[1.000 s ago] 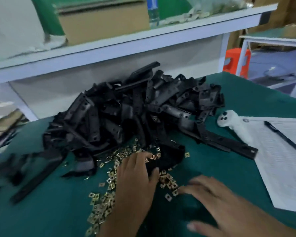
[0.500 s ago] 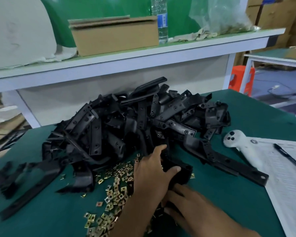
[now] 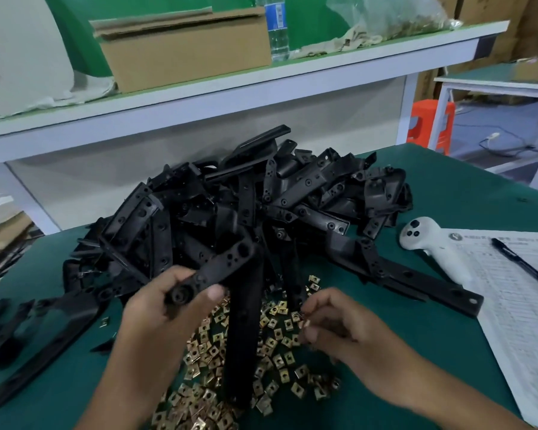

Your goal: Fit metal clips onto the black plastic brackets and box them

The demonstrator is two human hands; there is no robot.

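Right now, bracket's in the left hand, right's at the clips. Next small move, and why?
Probably bring the right hand and the metal clip it seems to pinch up to the black bracket held by the left hand: the bracket end shows no clip yet.

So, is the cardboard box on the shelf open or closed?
Open. The cardboard box on the shelf has its top flaps loose and lifted, not sealed flat. Whether anything is inside, I cannot tell.

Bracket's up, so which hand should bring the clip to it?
Probably the right hand: it pinches a metal clip at the clip pile. The left hand is busy gripping the black bracket.
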